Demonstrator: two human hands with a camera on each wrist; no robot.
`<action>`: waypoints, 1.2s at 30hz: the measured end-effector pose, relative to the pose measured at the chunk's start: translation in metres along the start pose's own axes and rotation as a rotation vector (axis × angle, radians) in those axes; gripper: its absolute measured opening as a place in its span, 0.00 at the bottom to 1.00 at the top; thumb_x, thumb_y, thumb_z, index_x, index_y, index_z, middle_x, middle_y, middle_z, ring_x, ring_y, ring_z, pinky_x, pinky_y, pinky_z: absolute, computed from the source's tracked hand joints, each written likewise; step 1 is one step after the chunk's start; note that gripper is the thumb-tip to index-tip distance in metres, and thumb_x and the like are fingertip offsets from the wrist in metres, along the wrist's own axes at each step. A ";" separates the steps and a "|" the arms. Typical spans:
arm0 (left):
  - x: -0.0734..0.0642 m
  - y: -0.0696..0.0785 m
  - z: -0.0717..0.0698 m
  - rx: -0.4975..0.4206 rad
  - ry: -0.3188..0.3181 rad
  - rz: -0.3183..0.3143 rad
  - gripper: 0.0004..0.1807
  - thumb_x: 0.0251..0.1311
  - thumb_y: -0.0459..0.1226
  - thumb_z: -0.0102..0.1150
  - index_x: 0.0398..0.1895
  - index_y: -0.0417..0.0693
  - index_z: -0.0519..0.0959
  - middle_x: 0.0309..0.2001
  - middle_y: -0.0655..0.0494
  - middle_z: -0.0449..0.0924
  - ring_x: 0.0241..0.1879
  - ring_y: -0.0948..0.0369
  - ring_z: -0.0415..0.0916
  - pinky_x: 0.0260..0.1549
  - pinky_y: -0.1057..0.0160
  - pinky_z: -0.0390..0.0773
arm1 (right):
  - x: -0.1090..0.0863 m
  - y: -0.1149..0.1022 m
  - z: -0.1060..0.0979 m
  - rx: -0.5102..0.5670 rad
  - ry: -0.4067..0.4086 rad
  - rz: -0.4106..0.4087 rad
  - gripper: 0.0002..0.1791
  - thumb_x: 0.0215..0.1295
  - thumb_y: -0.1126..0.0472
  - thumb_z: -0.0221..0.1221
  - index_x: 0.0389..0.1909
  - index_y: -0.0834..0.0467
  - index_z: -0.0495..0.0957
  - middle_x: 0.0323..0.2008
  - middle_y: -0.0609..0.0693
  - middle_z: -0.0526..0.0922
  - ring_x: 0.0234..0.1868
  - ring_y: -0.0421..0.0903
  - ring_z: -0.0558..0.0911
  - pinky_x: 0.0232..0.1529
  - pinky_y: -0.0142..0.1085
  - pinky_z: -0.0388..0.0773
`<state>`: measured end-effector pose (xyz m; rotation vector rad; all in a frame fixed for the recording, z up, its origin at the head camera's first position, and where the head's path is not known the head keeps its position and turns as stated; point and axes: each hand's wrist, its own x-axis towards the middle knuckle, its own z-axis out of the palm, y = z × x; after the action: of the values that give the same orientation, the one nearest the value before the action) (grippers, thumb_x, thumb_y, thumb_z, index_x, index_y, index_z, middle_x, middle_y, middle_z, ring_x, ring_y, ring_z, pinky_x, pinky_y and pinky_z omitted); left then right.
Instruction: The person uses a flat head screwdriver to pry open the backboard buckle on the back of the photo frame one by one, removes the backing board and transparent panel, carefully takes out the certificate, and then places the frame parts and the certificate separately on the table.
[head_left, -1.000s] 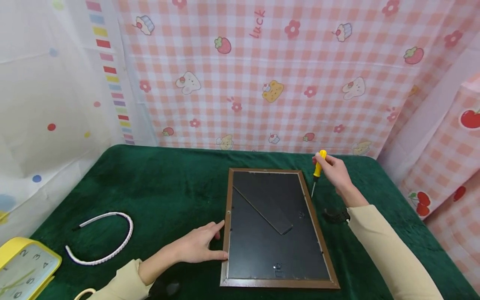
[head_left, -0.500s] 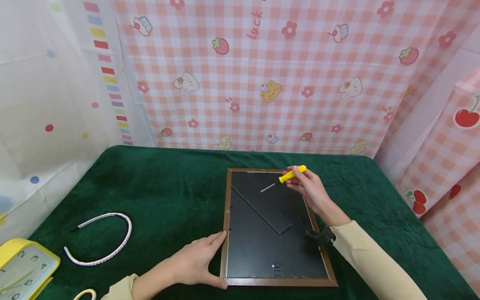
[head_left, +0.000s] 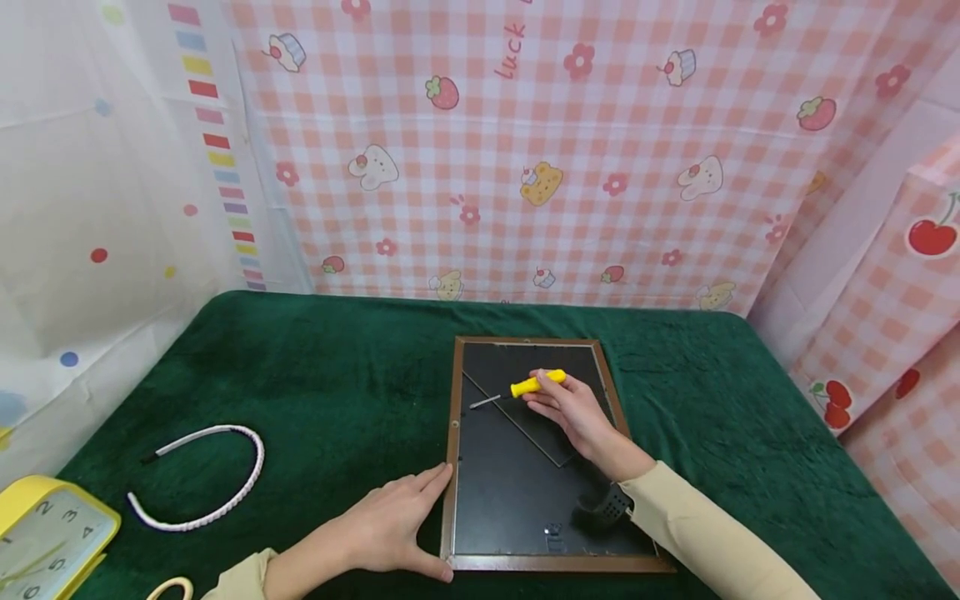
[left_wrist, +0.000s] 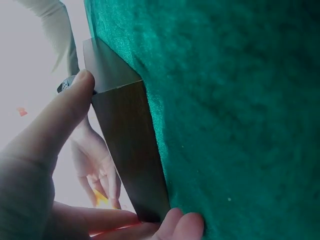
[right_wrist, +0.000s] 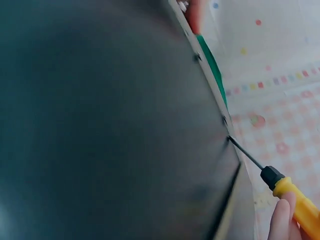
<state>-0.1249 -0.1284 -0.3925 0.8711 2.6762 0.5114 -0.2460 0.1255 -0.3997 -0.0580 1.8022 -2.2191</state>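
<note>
A picture frame [head_left: 510, 508] lies face down, its brown rim around a black backing with a slanted stand leg [head_left: 534, 427]. My right hand [head_left: 585, 421] grips a screwdriver [head_left: 538, 383] by its yellow handle. The shaft points left; in the right wrist view the screwdriver [right_wrist: 295, 202] has its tip at the backing's edge, near small dark tabs. My left hand [head_left: 386, 521] rests against the frame's left side, fingers fairly straight. In the left wrist view its thumb touches the corner of the frame [left_wrist: 131, 145] and its fingers lie along the side.
A white headband [head_left: 258, 467] lies on the green cloth [head_left: 337, 375] to the left. At the left edge stands a yellow clock [head_left: 67, 533], with a pale yellow loop [head_left: 183, 583] beside it. Patterned curtains [head_left: 487, 150] hang behind the table.
My right hand has carried the screwdriver from the frame's right side leftward across the backing, tilting its shaft toward the left rim. My left hand has slid down to the near left corner.
</note>
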 end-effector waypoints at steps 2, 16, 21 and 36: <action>0.000 0.000 0.000 -0.002 0.000 -0.002 0.60 0.34 0.70 0.53 0.64 0.37 0.53 0.63 0.45 0.55 0.57 0.51 0.60 0.48 0.52 0.66 | -0.001 0.002 0.002 -0.010 -0.011 -0.003 0.25 0.63 0.57 0.52 0.55 0.69 0.63 0.47 0.61 0.72 0.39 0.46 0.78 0.45 0.36 0.71; 0.000 -0.002 0.001 -0.080 -0.051 -0.018 0.46 0.37 0.68 0.53 0.62 0.63 0.62 0.63 0.45 0.54 0.56 0.46 0.59 0.44 0.44 0.65 | -0.005 0.006 -0.002 -0.011 -0.069 0.034 0.24 0.64 0.57 0.50 0.55 0.69 0.61 0.49 0.61 0.69 0.43 0.47 0.77 0.47 0.37 0.70; 0.000 -0.004 0.004 -0.115 -0.028 -0.015 0.45 0.36 0.67 0.55 0.62 0.61 0.63 0.63 0.44 0.54 0.57 0.47 0.58 0.47 0.44 0.63 | -0.006 0.007 0.000 -0.009 -0.077 0.036 0.23 0.65 0.58 0.49 0.56 0.69 0.61 0.50 0.62 0.69 0.44 0.48 0.76 0.46 0.37 0.70; -0.001 -0.005 0.003 -0.167 -0.016 -0.004 0.44 0.37 0.65 0.57 0.61 0.58 0.65 0.63 0.43 0.53 0.58 0.46 0.57 0.48 0.43 0.61 | -0.012 0.009 0.008 -0.073 -0.081 -0.017 0.22 0.65 0.59 0.50 0.55 0.69 0.63 0.48 0.61 0.72 0.44 0.49 0.77 0.46 0.36 0.71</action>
<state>-0.1250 -0.1319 -0.3968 0.8177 2.5763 0.7116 -0.2311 0.1187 -0.4051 -0.1758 1.8446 -2.1298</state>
